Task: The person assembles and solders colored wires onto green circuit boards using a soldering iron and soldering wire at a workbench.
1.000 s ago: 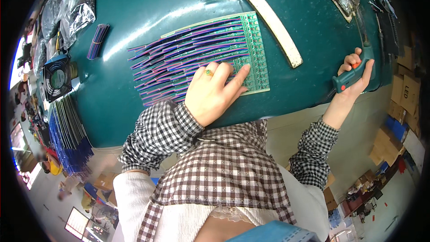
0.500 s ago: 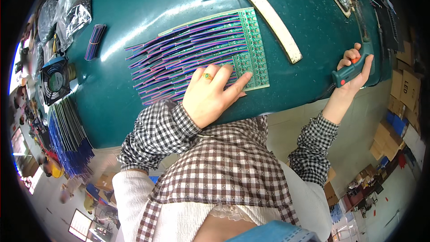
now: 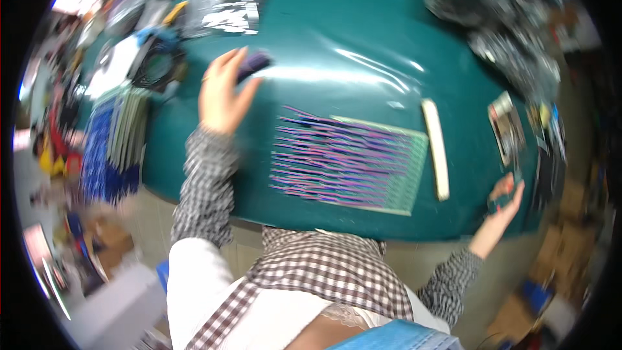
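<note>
My left hand [image 3: 223, 91] is blurred, its thumb and fingers spread on either side of the near end of a dark purple wire bundle [image 3: 256, 63] at the upper left. Whether it touches the bundle cannot be made out. My right hand [image 3: 505, 201] is wrapped round the green handle of a soldering gun [image 3: 501, 206] at the table's right edge. Between the hands lies a green circuit board panel [image 3: 411, 181], with rows of blue, red and black wires [image 3: 330, 159] stretching left across and beyond it.
A pale bar [image 3: 436, 149] lies right of the panel; beyond it sits a small worn tray [image 3: 505, 126]. Wired strips [image 3: 116, 136] hang at the table's left edge near a black fan [image 3: 155, 65]. Plastic bags [image 3: 227, 13] lie far left, more bags [image 3: 479, 6] far right.
My left hand has left the wires on the panel and moved left to the wire bundle. My right hand still holds the soldering gun. The whole view has turned and shifted left.
</note>
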Available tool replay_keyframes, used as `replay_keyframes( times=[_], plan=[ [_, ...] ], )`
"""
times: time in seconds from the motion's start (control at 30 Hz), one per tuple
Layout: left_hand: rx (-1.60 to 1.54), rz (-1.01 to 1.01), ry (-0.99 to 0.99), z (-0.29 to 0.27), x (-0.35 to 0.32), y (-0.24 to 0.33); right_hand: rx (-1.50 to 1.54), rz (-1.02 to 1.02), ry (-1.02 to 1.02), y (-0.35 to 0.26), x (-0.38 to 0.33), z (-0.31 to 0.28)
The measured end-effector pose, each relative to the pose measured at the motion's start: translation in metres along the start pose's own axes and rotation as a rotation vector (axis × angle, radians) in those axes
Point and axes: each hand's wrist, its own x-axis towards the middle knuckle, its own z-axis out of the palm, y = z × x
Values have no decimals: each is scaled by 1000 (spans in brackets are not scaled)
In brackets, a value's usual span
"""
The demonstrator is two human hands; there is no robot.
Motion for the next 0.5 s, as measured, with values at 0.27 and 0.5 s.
replay_keyframes(
  times=[0.27,0.5],
  plan=[
    [-19,-219,-224,21,10,-44,-395,312,252,-36,19,12],
    [-1551,-716,-355,-23,21,33,-1721,-95,247,-56,-29,140]
  ],
)
